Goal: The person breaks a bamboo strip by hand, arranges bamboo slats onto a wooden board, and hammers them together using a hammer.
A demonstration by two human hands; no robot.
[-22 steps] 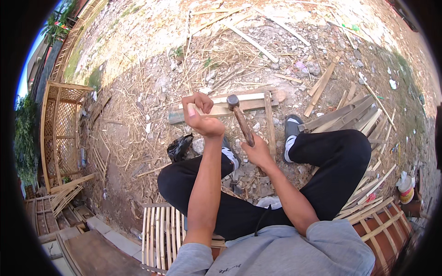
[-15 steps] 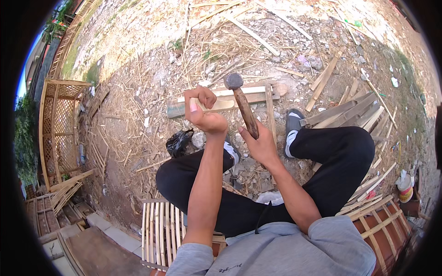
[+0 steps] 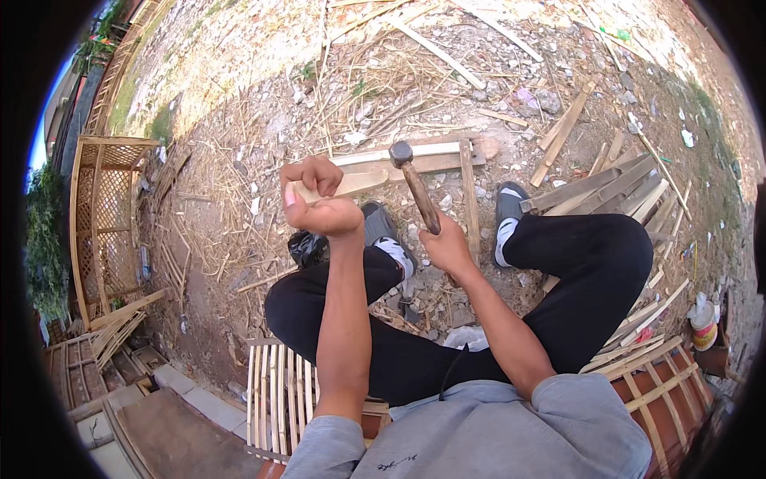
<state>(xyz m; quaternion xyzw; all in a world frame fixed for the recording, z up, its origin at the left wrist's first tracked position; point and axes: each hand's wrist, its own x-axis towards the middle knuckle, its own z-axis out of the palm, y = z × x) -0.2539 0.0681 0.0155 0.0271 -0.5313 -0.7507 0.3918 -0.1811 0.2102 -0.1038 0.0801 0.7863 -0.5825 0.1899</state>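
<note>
My left hand [image 3: 317,199] is closed around a short pale piece of bamboo [image 3: 345,185] and holds it up in front of me. My right hand [image 3: 447,244] grips the wooden handle of a hammer [image 3: 413,182], whose dark metal head is raised just right of the bamboo piece. Below the hands, long wooden strips [image 3: 415,156] lie flat on the ground, with one upright slat [image 3: 468,199] crossing them. I sit with legs in black trousers [image 3: 590,263] spread apart, feet in dark shoes [image 3: 507,203] by the strips.
A bamboo-slat seat [image 3: 275,391] is under me. A lattice bamboo frame [image 3: 104,215] stands at left. Cut wooden strips [image 3: 614,184] are piled at right, more frames [image 3: 662,383] at lower right beside a small pot [image 3: 704,319]. Straw and stones cover the ground.
The hammer rose from low over the strips to a raised position; my left hand drew slightly nearer with the bamboo piece.
</note>
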